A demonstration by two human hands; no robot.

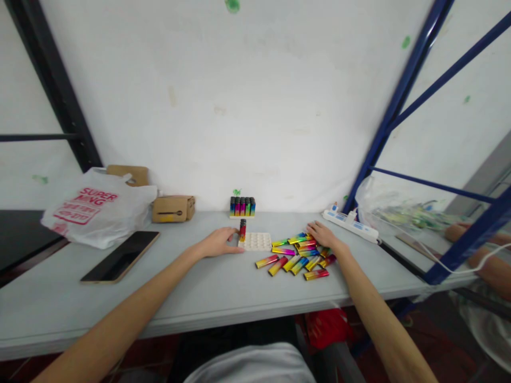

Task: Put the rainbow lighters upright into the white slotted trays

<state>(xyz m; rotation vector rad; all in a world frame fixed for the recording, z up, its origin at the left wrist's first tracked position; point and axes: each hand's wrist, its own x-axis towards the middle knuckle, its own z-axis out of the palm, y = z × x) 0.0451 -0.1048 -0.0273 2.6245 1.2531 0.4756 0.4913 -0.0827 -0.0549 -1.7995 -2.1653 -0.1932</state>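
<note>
A white tray (257, 241) with rows of small hollows lies on the table, with one red-and-gold lighter (242, 231) upright at its left end. My left hand (221, 242) rests at that end, thumb and fingers parted around the tray's left edge. To the right of the tray, shiny multicoloured lighters (293, 263) lie loosely heaped on their sides. My right hand (322, 237) is over the far right of the heap, fingers stretched out and touching lighters there. Whether a lighter is between its fingertips is hidden.
Against the wall stands a filled rack of lighters (242, 207). Leftward are a small cardboard box (173, 208), a white plastic bag (99, 207) and a phone (121, 257). A power strip (351, 225) lies by the blue metal frame (379, 138). Another person's arm (489, 260) shows at far right.
</note>
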